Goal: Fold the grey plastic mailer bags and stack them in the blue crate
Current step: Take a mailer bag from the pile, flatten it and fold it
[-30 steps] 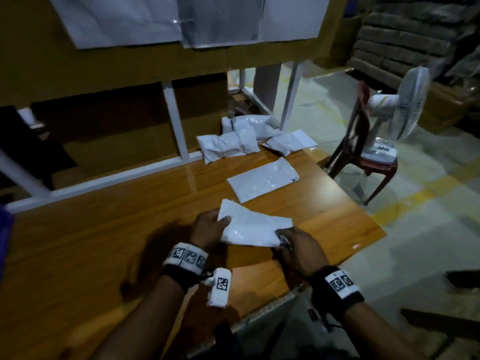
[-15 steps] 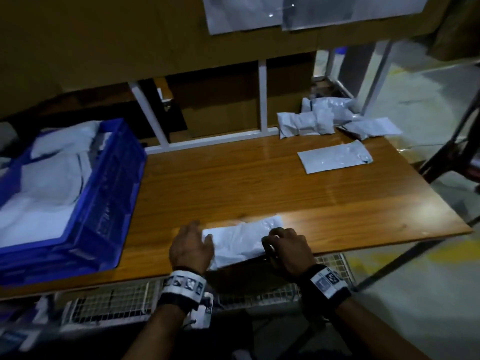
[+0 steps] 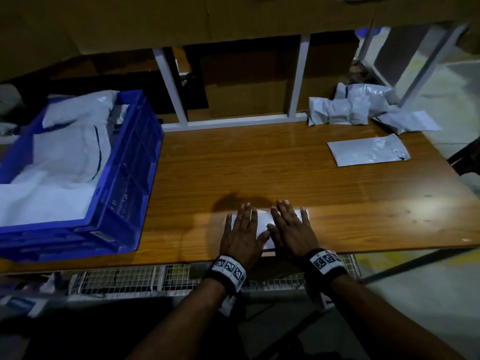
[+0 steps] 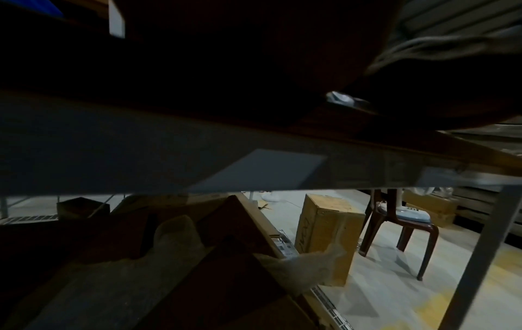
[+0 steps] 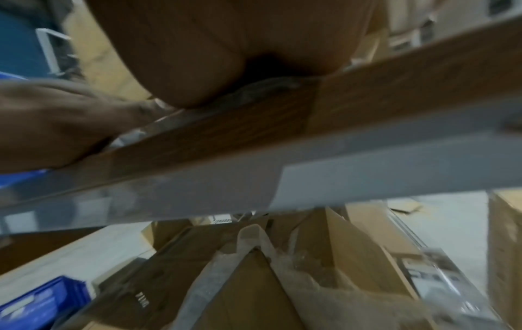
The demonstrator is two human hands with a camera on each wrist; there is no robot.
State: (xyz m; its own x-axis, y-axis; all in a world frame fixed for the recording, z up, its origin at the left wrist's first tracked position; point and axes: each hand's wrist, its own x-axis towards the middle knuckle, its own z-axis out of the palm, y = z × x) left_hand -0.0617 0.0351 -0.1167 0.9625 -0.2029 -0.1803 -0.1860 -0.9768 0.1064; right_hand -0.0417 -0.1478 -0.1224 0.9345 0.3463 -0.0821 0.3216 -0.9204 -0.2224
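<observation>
Pressing flat: your left hand (image 3: 240, 233) and right hand (image 3: 292, 229) went from pinching mailer bag (image 3: 262, 222) edges to open palms; fold creased, blue crate (image 3: 124, 193) came next.

no legible text on anything

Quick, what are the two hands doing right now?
Left hand: open, fingers straight, pressing flat on the folded mailer bag.
Right hand: open, fingers straight, pressing flat on the same bag.
</observation>
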